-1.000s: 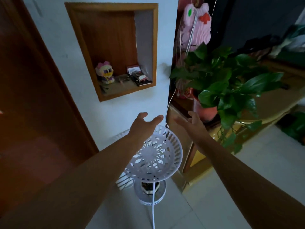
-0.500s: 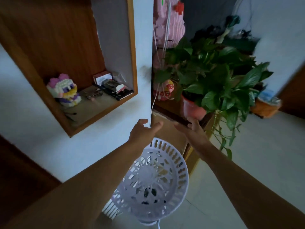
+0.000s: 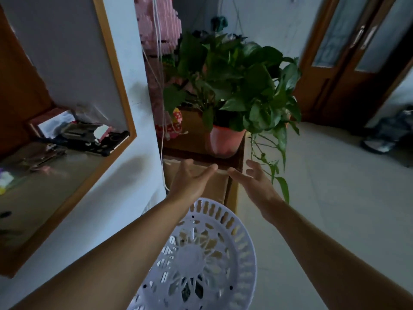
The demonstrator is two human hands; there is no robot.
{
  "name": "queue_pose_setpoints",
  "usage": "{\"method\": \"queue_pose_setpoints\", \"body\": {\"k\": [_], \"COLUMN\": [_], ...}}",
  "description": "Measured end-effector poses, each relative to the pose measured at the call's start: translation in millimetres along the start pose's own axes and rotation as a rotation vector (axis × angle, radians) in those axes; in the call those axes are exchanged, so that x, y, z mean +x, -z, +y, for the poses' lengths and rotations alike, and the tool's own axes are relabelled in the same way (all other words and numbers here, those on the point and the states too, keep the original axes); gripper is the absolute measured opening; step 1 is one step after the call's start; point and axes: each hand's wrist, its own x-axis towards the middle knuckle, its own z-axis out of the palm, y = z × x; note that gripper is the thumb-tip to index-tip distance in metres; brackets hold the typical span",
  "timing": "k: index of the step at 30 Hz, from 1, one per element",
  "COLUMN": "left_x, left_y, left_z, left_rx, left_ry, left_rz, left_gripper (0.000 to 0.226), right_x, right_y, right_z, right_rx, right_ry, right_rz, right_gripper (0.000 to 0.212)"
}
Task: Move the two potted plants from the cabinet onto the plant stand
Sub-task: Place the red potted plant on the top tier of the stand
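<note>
A leafy green plant in a pink-red pot (image 3: 224,140) stands at the front edge of the wooden cabinet (image 3: 202,151). Its vines trail down the cabinet's right side. More foliage crowds behind it; I cannot tell a second pot apart. The white openwork top tray of the plant stand (image 3: 243,258) sits just below my forearms. My left hand (image 3: 190,181) and my right hand (image 3: 253,183) are both held out, fingers apart, palms facing each other, a short way below and in front of the pot, touching nothing.
A wooden wall niche (image 3: 120,95) with small clutter is at the left. A pink block figure (image 3: 161,27) and hanging cords (image 3: 159,90) stand behind the plant. A wooden double door (image 3: 348,63) is at the right, with tiled floor (image 3: 335,186) before it.
The view has come closer to the cabinet and swung right. Both hands have moved forward and up toward the pot, still empty and apart.
</note>
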Motion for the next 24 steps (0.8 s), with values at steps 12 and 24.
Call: {"method": "queue_pose_setpoints", "body": {"k": [12, 24], "left_x": [92.6, 176.0], "left_y": [-26.5, -48.0], "left_z": [-35.1, -37.2], "left_rx": [-0.005, 0.011], "left_ry": [-0.187, -0.374], "left_rz": [-0.005, 0.005], "left_gripper": [0.082, 0.098], "right_x": [81.1, 159.5], "right_y": [-12.9, -28.8], "right_z": [60.4, 78.9], "right_rx": [0.067, -0.003], "right_ry": [0.196, 0.489], "right_rz": [0.058, 0.148], "right_gripper": [0.039, 0.120]}}
